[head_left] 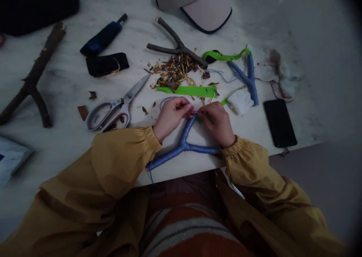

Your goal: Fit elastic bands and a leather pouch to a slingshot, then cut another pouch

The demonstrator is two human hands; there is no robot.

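A Y-shaped stick [183,146] wrapped in blue cord lies near the table's front edge, its single stem pointing away from me. At the tip of that stem, my left hand [172,115] and my right hand [217,121] meet, fingers pinched close together. Between them seems to be the thin blue cord [166,98], which loops out behind my left hand. Exactly how the fingers grip it is too small to make out. Another cord end hangs from the stick's left arm. White-handled scissors [124,102] lie left of my left hand, blades partly apart.
Wood shavings [181,68] and a bare forked stick [181,48] lie beyond my hands, beside a green strip [186,91]. To the right are a blue-wrapped fork [250,78], crumpled tissue [240,100] and a phone [279,123]. A larger branch [34,78] lies left; a visor cap [203,8] sits behind.
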